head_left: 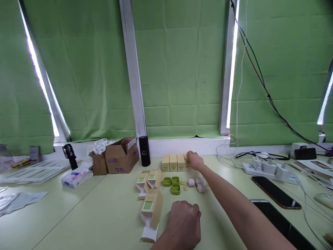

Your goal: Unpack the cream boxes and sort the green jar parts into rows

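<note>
Head view: the right hand (195, 160) grips the end box (186, 159) at its nine o'clock, long axis running twelve to six; the farther left hand (184, 222), at six o'clock, is fisted, any contents hidden.

The right forearm (231, 205) stretches forward, the right hand (195, 161) at its end with fingers bent leftward, their grip partly hidden. Nearer the body than that grip, the left hand (184, 220) curls into a fist, knuckles forward.
</note>
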The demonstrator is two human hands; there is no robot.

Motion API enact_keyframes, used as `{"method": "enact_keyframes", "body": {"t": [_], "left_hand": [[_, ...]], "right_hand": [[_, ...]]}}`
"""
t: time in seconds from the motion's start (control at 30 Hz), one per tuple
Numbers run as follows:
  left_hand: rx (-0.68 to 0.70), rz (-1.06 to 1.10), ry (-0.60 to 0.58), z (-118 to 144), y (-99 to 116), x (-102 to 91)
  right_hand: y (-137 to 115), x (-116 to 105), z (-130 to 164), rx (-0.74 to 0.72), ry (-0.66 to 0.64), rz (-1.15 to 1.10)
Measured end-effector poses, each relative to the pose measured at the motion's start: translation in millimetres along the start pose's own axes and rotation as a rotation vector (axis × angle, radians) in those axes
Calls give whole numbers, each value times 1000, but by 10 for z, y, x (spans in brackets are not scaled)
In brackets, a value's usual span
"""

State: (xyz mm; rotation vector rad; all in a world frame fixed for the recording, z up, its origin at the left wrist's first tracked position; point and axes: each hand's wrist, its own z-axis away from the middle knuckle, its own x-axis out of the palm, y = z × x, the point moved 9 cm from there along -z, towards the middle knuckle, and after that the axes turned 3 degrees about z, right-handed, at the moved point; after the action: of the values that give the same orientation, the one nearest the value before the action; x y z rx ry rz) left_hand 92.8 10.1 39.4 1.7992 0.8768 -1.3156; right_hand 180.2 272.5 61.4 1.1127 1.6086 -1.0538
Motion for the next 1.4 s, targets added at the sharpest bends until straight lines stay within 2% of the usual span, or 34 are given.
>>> {"method": "enact_keyframes", "body": {"t": [0.2, 0.33, 0.43, 0.57, 0.67, 0.77, 0.87, 0.97, 1.07, 1.2, 1.27, 1.4], "left_hand": [[1, 19, 8, -17, 1, 0], [-11, 37, 35, -13, -8, -22], [-32, 37, 46, -16, -33, -35], [-71, 70, 101, -25, -106, -89], [-80, 163, 225, -15, -170, -193], [-44, 324, 440, 44, -216, -374], [-26, 445, 663, 153, -274, -556], [-41, 522, 761, 221, -323, -628], [-74, 595, 716, 198, -368, -562], [-125, 771, 539, 81, -441, -321], [-128, 864, 463, 26, -458, -209], [-173, 986, 393, -29, -520, -70]], "right_hand": [[7, -1, -24, 24, -9, -46], [42, -88, 27, 59, 21, -83], [102, -266, 112, 79, 86, -117], [167, -635, 338, 109, 239, -167], [110, -875, 647, 97, 347, -230], [-28, -1050, 1120, 3, 495, -503], [-195, -1001, 1611, -59, 469, -606], [-369, -829, 2014, -149, 363, -610], [-435, -617, 2250, -193, 274, -667], [-456, -404, 2359, -249, 211, -756], [-452, -352, 2384, -274, 204, -772], [-414, -321, 2413, -282, 199, -779]]}}
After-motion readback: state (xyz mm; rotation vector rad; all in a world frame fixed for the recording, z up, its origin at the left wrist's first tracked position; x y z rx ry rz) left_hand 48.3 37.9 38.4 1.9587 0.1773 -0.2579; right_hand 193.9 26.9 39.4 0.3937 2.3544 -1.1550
